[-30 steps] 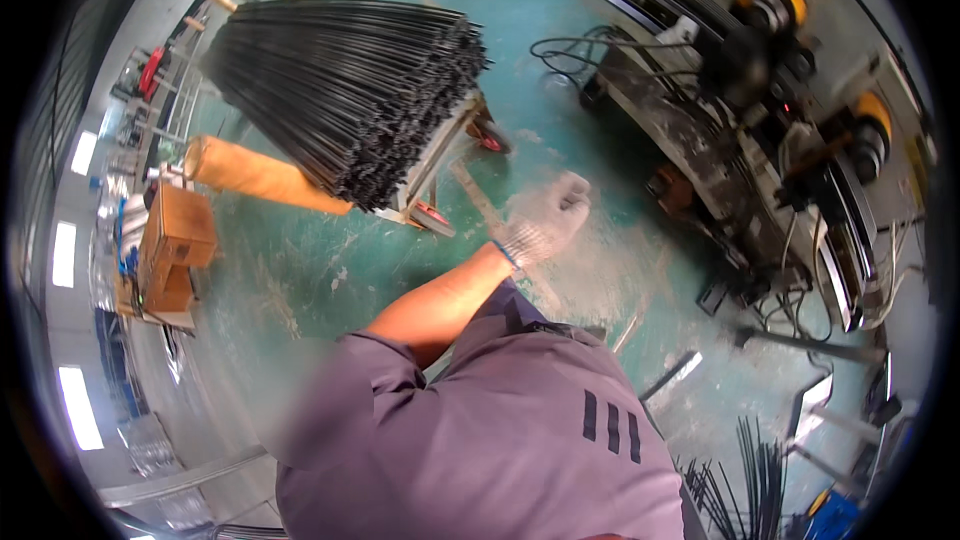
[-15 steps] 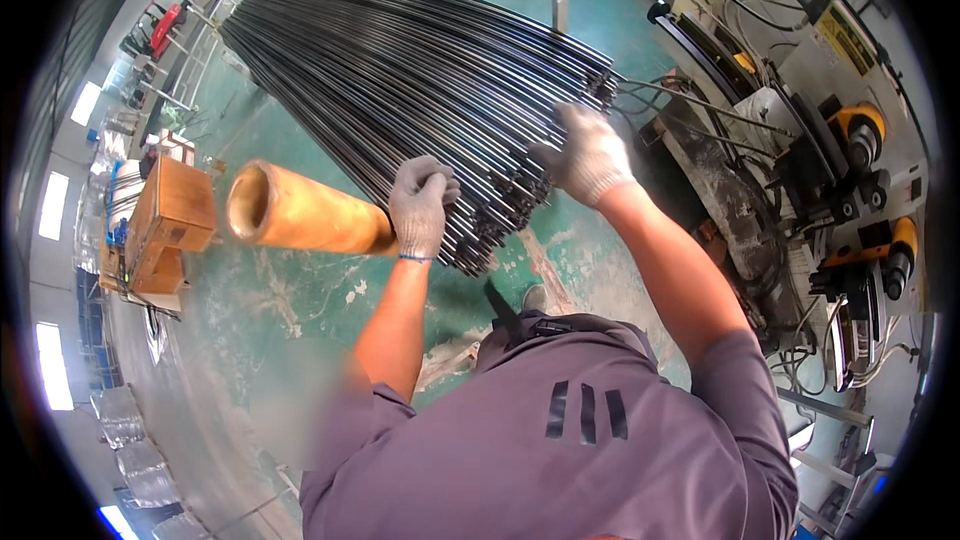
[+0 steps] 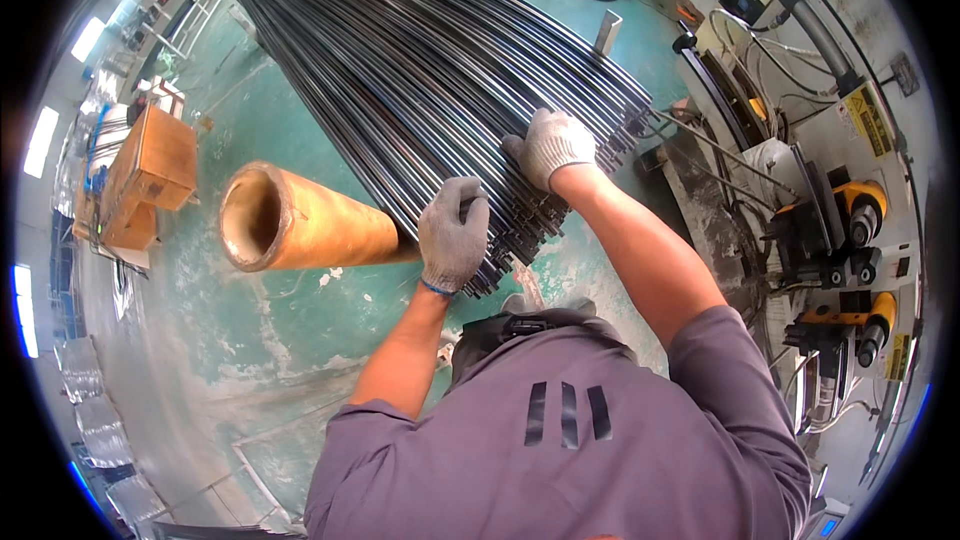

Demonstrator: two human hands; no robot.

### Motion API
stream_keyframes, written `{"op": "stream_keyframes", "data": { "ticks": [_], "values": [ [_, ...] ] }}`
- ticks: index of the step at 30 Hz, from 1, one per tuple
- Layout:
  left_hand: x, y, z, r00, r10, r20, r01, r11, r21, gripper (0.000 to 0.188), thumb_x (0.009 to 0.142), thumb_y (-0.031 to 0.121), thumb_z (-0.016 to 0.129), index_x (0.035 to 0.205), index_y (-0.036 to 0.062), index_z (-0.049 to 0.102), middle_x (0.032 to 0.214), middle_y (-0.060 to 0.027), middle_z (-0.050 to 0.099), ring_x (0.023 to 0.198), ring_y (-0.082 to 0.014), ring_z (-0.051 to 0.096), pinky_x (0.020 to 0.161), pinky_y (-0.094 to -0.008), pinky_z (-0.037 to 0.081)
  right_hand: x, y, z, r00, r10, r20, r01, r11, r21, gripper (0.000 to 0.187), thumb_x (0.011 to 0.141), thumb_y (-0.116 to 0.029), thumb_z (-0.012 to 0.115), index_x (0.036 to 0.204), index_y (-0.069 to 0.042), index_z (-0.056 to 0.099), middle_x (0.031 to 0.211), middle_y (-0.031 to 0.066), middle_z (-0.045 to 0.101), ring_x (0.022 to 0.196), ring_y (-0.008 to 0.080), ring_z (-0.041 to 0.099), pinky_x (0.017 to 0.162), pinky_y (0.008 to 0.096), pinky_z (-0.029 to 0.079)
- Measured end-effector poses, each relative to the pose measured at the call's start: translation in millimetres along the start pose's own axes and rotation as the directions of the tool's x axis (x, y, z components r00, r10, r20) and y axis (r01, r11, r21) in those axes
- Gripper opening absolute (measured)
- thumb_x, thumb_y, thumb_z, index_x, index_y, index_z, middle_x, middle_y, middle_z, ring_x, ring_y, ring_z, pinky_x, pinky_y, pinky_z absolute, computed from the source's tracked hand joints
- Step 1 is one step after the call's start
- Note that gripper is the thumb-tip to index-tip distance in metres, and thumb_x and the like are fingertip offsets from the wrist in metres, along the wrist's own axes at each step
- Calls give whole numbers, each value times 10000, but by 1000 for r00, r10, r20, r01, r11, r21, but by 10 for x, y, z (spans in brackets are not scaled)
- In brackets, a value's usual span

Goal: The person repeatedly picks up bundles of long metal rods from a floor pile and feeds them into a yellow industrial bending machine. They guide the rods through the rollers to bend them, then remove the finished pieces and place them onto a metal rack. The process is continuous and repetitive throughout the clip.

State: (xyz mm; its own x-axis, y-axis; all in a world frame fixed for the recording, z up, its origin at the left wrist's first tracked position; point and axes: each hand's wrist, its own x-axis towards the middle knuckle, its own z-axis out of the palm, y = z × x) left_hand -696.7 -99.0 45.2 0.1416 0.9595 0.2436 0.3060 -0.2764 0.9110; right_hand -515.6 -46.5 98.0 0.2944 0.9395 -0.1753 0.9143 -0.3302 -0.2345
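Observation:
A wide bundle of long, thin black metal rods [image 3: 400, 60] stretches away from me, its near ends uneven. My left hand [image 3: 455, 235], in a grey knit glove, rests over the left side of the near ends with its fingers curled. Further right and a little farther off, my right hand [image 3: 553, 148] lies on top of the rods in a pale knit glove. Its fingers are bent down toward the rods and the thumb points left. What either hand holds, if anything, is hidden beneath the gloves.
A thick yellow-brown tube [image 3: 320, 220] is left of the rods, its open end toward the left. Brown cardboard boxes [image 3: 160, 160] are farther left. Machinery with yellow-and-black parts [image 3: 865, 210] lines the right side. An upright metal post [image 3: 607, 32] stands at the bundle's right edge.
My right hand has moved left across the rods, its fingers now more curled. My left hand sits slightly lower and farther right in the picture. The view has shifted too.

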Motion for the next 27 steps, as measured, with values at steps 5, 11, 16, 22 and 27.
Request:
{"op": "stream_keyframes", "data": {
  "ticks": [5, 11, 16, 22, 27],
  "values": [
    [51, 63, 8, 1000, 1, -19, 0, 998, 60, 170, 850, 83, 635, 997, -4, 639, 856, -94, 694, 772, -171, 674, 746, -301, 538, 181, 80, -145, 991, -84, 102, 89, 995, -47, 463, 843, -477, 659, 961, -37, 744, 987, 203, 710, 951, 331, 692, 836, 408, 548],
    [13, 13, 5, 999, -18, -37, 18, 1000, -3, 159, 860, 89, 629, 996, 7, 641, 859, -123, 695, 772, -215, 695, 726, -323, 543, 321, 70, -420, 967, -155, 203, 188, 969, -159, 315, 838, -281, 610, 953, -18, 742, 1000, 220, 700, 979, 345, 683, 850, 404, 546],
    [-8, -157, 29, 997, -63, -51, 53, 984, -171, 148, 860, 87, 641, 982, 4, 643, 861, -112, 696, 767, -187, 686, 727, -307, 539, 376, 151, -567, 940, -183, 289, 166, 983, 81, 479, 698, -417, 772, 875, 27, 737, 867, 188, 716, 821, 265, 703, 764, 356, 546],
    [-5, -144, -4, 984, -168, 51, 175, 905, -388, 202, 868, -22, 565, 1070, -16, 583, 938, -70, 648, 789, -128, 623, 699, -262, 540, 271, 315, -485, 795, -354, 492, -222, 585, 780, 262, 860, -244, 719, 818, 14, 713, 714, 122, 690, 587, 196, 671, 562, 325, 554],
    [92, 17, -34, 953, -284, 102, 296, 815, -497, 186, 867, 30, 602, 1047, -18, 594, 899, -64, 660, 769, -144, 652, 697, -266, 549, 119, 379, -380, 794, -381, 474, -295, 440, 848, 348, 941, -338, 638, 775, -32, 627, 625, 44, 581, 481, 165, 564, 460, 312, 491]
  ]
}}
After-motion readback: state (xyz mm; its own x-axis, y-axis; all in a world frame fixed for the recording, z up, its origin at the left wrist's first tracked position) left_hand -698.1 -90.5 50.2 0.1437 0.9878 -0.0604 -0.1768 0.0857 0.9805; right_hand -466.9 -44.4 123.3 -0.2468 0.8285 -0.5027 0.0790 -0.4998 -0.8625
